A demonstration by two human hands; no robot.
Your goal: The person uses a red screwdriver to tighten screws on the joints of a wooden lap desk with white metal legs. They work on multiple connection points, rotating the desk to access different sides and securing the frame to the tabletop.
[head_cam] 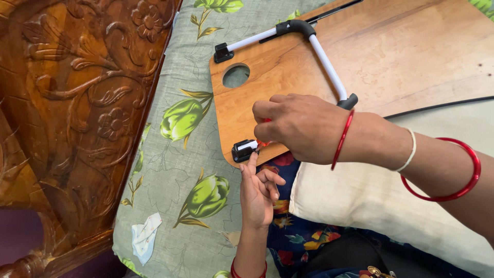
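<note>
A small wooden lap table [272,77] lies upside down on a bed, with a round hole [236,76] near one corner. Its white tubular leg [327,64] is folded flat and ends in two black brackets. My right hand [298,128] is closed around a small red-orange tool [263,143], whose tip is at the lower black bracket [242,151]; most of the tool is hidden in the fist. My left hand [257,193] reaches up from below and holds nothing. Its index finger touches the table edge beside that bracket.
A carved wooden headboard [77,103] fills the left side. The table rests on a grey-green bedsheet with leaf prints [180,154]. A cream pillow [360,206] lies under my right forearm. A pale scrap of cloth [144,234] lies on the sheet at lower left.
</note>
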